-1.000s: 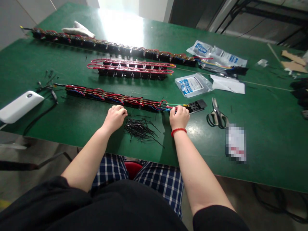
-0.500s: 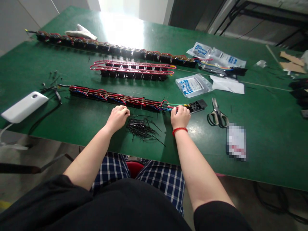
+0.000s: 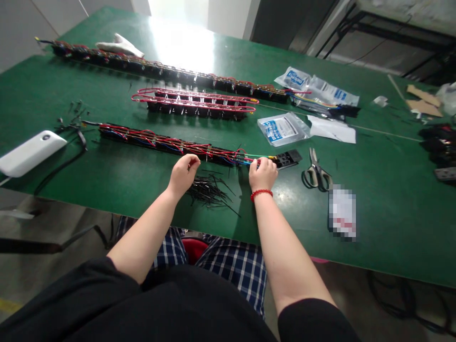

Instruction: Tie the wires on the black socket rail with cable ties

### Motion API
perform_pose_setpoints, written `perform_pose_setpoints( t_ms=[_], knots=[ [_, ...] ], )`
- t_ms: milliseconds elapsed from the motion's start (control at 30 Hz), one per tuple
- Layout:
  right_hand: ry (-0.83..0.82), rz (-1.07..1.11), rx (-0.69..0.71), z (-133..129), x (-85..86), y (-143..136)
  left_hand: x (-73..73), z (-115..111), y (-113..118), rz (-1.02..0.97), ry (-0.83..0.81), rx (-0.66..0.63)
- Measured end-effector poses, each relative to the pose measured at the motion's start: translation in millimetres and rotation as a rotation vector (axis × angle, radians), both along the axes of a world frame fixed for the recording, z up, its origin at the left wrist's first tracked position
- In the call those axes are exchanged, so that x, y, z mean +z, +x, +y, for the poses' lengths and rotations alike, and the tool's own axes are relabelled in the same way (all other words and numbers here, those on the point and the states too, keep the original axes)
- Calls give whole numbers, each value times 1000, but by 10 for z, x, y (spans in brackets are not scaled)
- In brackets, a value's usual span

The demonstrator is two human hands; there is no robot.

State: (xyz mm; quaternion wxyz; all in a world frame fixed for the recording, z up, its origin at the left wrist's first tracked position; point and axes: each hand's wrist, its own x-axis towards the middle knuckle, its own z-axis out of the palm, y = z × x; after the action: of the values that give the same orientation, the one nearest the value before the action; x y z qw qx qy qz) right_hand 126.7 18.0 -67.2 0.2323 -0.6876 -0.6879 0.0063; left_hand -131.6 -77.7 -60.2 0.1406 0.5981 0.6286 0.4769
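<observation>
A wiring harness (image 3: pixel 153 141) with red, blue and yellow wires along a black strip lies across the table in front of me. My right hand (image 3: pixel 262 174), with a red bead bracelet at the wrist, is closed around the wires at its right end, beside a black connector piece (image 3: pixel 289 158). Just below the strip, my left hand (image 3: pixel 183 176) has its thumb and fingers pinched together; whatever is between them is too small to make out. A loose pile of black cable ties (image 3: pixel 211 191) lies next to that hand, partly covered by it.
Scissors (image 3: pixel 315 173) and a blurred packet (image 3: pixel 342 211) lie to the right. Plastic bags (image 3: pixel 284 129) and white paper (image 3: pixel 333 129) sit behind them. Farther back are a red-looped black assembly (image 3: pixel 195 108) and a longer harness (image 3: pixel 171 72). A white device (image 3: pixel 32 153) is at left.
My left hand has shifted slightly right, over the edge of the cable tie pile, its fingers still pinched. My right hand stays at the wires. The whole view has drifted a little.
</observation>
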Motion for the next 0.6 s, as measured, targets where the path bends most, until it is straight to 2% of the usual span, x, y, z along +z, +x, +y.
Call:
perform_pose_setpoints(
  t_ms=[100, 233, 400, 467, 533, 600],
  knots=[
    [2, 30, 10, 0, -8, 2, -22, 46, -35, -47, -11, 35],
    [37, 100, 23, 7, -27, 34, -18, 87, -29, -37, -65, -24],
    [226, 170, 32, -115, 98, 65, -6, 198, -9, -31, -102, -73],
    [279, 257, 34, -228, 191, -26, -8, 230, -11, -37, -109, -111],
    [252, 443, 59, -355, 264, -205, -11, 239, -15, -44, -116, -148],
    [157, 640, 195, -466, 292, -428, -11, 233, -16, -54, -122, -169]
  ],
)
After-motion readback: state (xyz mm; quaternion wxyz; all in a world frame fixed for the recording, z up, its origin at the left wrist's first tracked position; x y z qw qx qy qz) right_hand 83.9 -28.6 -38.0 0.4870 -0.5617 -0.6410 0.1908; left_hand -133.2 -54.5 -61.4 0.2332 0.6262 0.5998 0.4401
